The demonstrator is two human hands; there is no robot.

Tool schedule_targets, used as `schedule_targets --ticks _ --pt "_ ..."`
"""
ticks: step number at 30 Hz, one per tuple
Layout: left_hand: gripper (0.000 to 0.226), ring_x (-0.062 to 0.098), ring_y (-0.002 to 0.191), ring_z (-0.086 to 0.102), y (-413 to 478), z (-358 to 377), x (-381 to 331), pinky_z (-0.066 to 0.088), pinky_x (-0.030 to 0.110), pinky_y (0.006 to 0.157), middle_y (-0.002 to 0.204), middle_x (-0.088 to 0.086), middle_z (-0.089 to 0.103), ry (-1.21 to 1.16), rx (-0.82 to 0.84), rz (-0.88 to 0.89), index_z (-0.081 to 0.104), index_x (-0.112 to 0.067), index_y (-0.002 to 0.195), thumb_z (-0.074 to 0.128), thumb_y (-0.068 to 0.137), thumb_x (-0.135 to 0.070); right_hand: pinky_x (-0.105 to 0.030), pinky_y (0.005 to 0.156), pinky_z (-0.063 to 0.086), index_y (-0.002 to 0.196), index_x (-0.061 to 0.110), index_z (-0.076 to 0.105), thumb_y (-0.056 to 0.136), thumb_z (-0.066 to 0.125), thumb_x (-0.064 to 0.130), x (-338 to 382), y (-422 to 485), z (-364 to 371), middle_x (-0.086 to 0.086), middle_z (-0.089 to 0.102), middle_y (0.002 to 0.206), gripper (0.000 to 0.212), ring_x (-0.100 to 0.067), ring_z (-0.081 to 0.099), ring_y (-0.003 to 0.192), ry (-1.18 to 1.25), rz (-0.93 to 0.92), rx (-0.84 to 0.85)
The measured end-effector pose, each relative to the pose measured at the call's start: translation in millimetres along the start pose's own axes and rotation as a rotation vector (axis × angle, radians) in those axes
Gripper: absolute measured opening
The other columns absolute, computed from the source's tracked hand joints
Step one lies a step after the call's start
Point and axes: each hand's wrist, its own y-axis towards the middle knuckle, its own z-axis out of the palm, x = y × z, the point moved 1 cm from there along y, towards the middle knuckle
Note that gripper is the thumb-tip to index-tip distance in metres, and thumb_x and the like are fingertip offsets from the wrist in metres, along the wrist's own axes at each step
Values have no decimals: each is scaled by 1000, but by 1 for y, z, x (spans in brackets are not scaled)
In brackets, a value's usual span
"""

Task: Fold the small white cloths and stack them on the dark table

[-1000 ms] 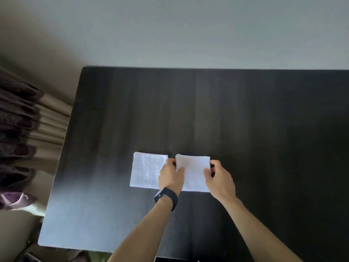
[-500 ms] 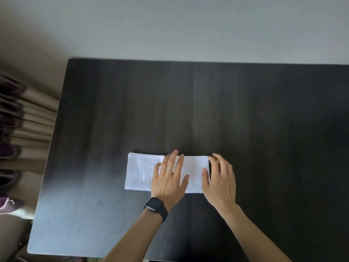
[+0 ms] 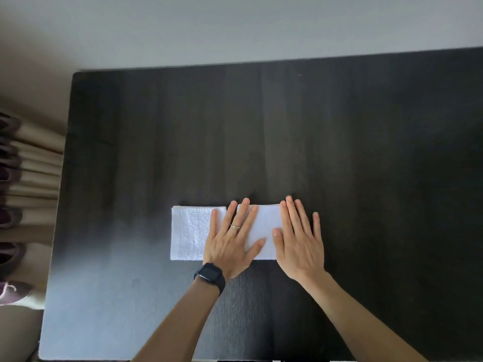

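Observation:
Two small folded white cloths lie side by side on the dark table (image 3: 287, 126). The left cloth (image 3: 189, 231) is mostly uncovered. The right cloth (image 3: 265, 223) lies flat under both hands. My left hand (image 3: 231, 244), with a ring and a black watch at the wrist, rests flat with fingers spread across the gap between the two cloths. My right hand (image 3: 300, 239) lies flat on the right cloth's right edge, its fingers apart. Neither hand grips anything.
A pale wall runs behind the table's far edge. Beige and purple curtain folds (image 3: 23, 178) hang to the left of the table, with a purple shoe (image 3: 13, 291) on the floor below them.
A second ago both hands pinched the right cloth's corners. They have since opened and now press flat on it. The view has shifted closer.

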Motion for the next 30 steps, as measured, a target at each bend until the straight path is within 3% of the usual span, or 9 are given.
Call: schedule_targets --ticks 4,7,9,12,15,19,23,27,30 --pt "73 24 151 19 0 -7 -3 21 57 118 165 -1 15 -6 53 -12 22 -24 157 33 97 -63 -52 122 17 158 16 19 104 23 41 -1 -1 -6 -1 12 166 59 -18 7 153 90 -10 14" --pt "71 24 152 16 0 -23 -8 11 55 119 165 -1 13 -7 66 -24 24 -28 156 32 96 -64 -46 122 15 158 21 17 103 22 50 -7 -3 -23 2 9 166 62 -15 8 153 196 -19 52" --pt "69 25 152 15 0 -39 -17 9 55 119 166 -1 9 -17 73 7 21 -33 156 32 95 -63 -44 119 23 154 24 28 101 25 56 -15 -12 -45 1 22 164 62 -18 22 150 229 37 8" --pt "68 30 149 25 1 -73 -47 21 60 116 164 1 17 -37 113 80 20 -37 155 27 93 -64 -46 115 36 144 26 48 97 31 57 -37 -42 -89 1 42 154 59 -20 39 142 290 145 -122" --pt "68 26 153 7 4 -110 -98 5 57 119 165 -4 2 -57 115 167 3 -44 155 25 94 -63 -42 112 40 140 29 52 96 36 54 -71 -86 -133 4 49 149 53 -18 42 140 339 271 -239" --pt "66 20 153 -5 8 -156 -200 -3 52 123 165 -9 -5 -113 100 347 -2 -48 153 33 98 -57 -38 112 37 138 30 54 96 45 48 -131 -163 -186 6 51 146 47 -15 41 139 329 505 -427" --pt "62 19 153 -5 -1 -196 -339 1 51 123 166 -7 -2 -85 46 631 4 -46 154 31 100 -56 -38 112 36 134 29 59 95 45 48 -205 -262 -237 6 55 143 46 -17 43 138 267 731 -639" --pt "59 18 153 -4 -41 -226 -496 0 51 123 165 -9 3 -100 -28 892 11 -46 154 32 100 -56 -42 113 36 133 30 60 95 32 56 -282 -387 -281 6 57 141 54 -20 44 137 139 922 -809" --pt "59 18 153 2 -82 -242 -614 1 46 122 165 -7 12 -126 -67 1061 16 -44 154 36 99 -54 -47 110 41 130 33 63 96 38 53 -342 -486 -307 7 59 138 47 -22 45 136 42 1030 -937"
